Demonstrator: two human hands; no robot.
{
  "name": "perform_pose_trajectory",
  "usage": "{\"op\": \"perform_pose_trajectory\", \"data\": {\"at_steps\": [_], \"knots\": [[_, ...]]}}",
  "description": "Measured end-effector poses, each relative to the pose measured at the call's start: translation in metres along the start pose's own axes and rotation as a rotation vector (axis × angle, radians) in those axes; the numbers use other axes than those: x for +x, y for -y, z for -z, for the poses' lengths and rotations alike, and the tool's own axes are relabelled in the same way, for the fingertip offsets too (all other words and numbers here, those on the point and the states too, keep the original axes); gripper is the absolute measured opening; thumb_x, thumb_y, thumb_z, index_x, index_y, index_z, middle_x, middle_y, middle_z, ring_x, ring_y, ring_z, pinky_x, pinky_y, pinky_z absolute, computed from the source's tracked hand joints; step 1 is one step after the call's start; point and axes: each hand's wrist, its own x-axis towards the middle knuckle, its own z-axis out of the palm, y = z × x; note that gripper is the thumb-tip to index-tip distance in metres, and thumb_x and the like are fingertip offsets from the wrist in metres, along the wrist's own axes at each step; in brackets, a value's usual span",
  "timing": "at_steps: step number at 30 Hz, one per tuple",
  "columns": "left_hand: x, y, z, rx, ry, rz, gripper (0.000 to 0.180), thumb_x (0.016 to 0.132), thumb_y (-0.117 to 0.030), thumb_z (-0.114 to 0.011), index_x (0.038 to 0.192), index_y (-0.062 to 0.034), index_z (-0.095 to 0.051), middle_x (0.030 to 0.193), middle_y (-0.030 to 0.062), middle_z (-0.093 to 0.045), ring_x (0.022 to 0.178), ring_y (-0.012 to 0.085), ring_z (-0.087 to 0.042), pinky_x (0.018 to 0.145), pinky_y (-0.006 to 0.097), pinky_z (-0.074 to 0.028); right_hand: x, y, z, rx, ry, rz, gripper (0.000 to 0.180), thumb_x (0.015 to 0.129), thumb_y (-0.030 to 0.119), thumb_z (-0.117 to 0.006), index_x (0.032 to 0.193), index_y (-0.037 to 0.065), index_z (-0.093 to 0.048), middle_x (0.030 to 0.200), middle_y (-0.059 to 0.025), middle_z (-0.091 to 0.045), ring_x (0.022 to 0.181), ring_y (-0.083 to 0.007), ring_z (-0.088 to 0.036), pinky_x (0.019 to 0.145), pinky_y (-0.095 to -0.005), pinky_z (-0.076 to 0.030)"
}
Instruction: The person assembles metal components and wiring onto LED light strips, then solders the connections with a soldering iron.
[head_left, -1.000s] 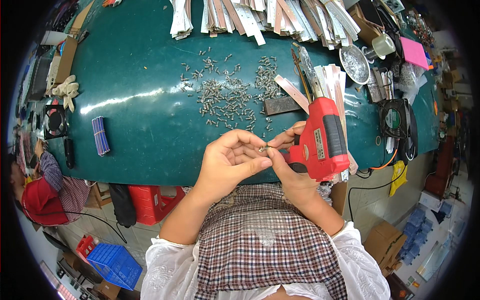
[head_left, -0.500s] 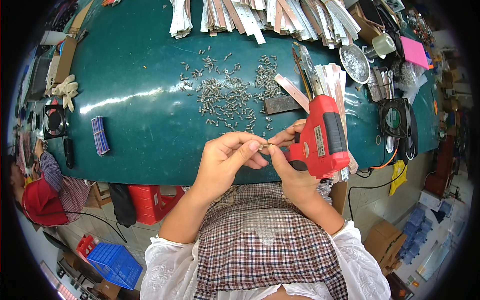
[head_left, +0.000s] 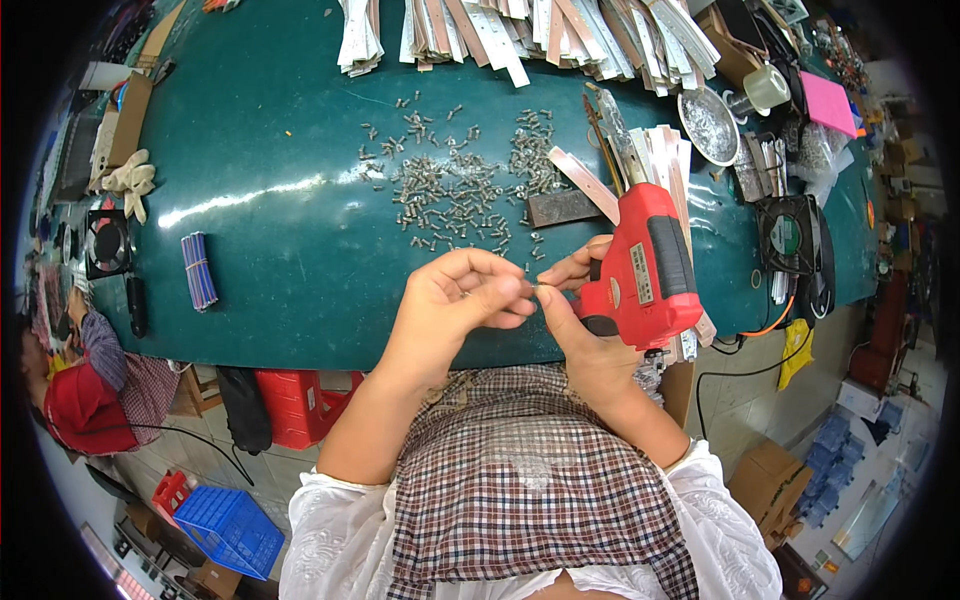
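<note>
My left hand [head_left: 455, 310] is closed, thumb against curled fingers. Whatever lies in its pinch is hidden. Just beside it, my right hand [head_left: 590, 340] pinches a tiny metal piece [head_left: 537, 287] between thumb and finger, too small to name. A red trigger-handled tool [head_left: 640, 265] with a black grip and a long metal tip overlaps the right fingers. Whether the palm also grips that tool cannot be seen. Beyond both hands, many small metal fittings [head_left: 450, 195] lie scattered over the green table [head_left: 270, 130].
A dark metal block [head_left: 562, 208] and flat metal strips [head_left: 585, 185] lie beyond the tool. Bundled strips [head_left: 450, 30] line the far edge. On the right are a metal bowl [head_left: 710, 125] and a fan [head_left: 790, 235]; on the left, bundled blue sticks [head_left: 199, 271]. Another person [head_left: 90, 390] sits far left.
My left fingers have drawn slightly away from the right fingertips, and the small piece between the hands is less visible. The red tool has tilted a little.
</note>
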Motion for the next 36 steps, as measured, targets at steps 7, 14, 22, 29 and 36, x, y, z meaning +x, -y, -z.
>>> {"op": "perform_pose_trajectory", "data": {"at_steps": [7,14,22,29,36], "knots": [[0.006,-0.01,0.028,0.268,-0.244,-0.165,0.026,0.099,-0.024,-0.052,0.1,-0.001,-0.065,0.087,0.0056,-0.066,0.065,0.0049,-0.05,0.052,0.018,-0.039,-0.003,-0.014,0.001,-0.023,-0.044,-0.099,0.05,0.08,-0.011,-0.067,0.122,0.0,-0.041,0.106,-0.0083,-0.051,0.092,-0.0154,-0.062,0.08,-0.0297,-0.053],[0.003,-0.003,0.045,0.672,-0.325,-0.279,0.023,0.088,-0.002,-0.046,0.101,-0.0027,-0.065,0.095,0.0037,-0.065,0.078,0.0078,-0.053,0.066,0.022,-0.043,-0.008,-0.035,-0.002,-0.06,0.007,-0.071,0.042,0.078,-0.008,-0.069,0.113,0.001,-0.048,0.095,-0.0064,-0.057,0.082,-0.0125,-0.062,0.072,-0.0246,-0.051],[0.005,0.0,0.039,1.128,-0.321,-0.535,0.03,0.082,0.011,-0.042,0.098,-0.0026,-0.064,0.112,0.0091,-0.064,0.111,0.0246,-0.058,0.087,0.032,-0.049,-0.014,-0.008,-0.001,0.029,-0.011,-0.195,0.038,0.084,-0.007,-0.064,0.115,0.001,-0.045,0.094,-0.0076,-0.06,0.082,-0.0118,-0.063,0.07,-0.0238,-0.05],[0.008,-0.002,-0.003,1.135,-0.246,-0.626,0.015,0.083,0.003,-0.061,0.095,-0.0045,-0.066,0.097,0.0108,-0.065,0.094,0.0256,-0.061,0.075,0.033,-0.051,-0.042,0.068,0.053,-0.115,-0.124,-0.134,0.046,0.081,-0.01,-0.06,0.12,0.001,-0.039,0.103,-0.0108,-0.052,0.071,-0.013,-0.059,0.059,-0.0275,-0.053],[0.032,0.057,-0.069,1.113,0.067,-0.342,0.023,0.086,-0.017,-0.067,0.101,-0.0013,-0.061,0.091,0.0125,-0.065,0.075,0.0266,-0.066,0.067,0.037,-0.053,-0.05,0.074,0.088,-0.416,-0.549,0.029,0.053,0.076,-0.012,-0.067,0.123,-0.001,-0.046,0.109,-0.0114,-0.052,0.068,-0.0117,-0.06,0.056,-0.0229,-0.048]]}}
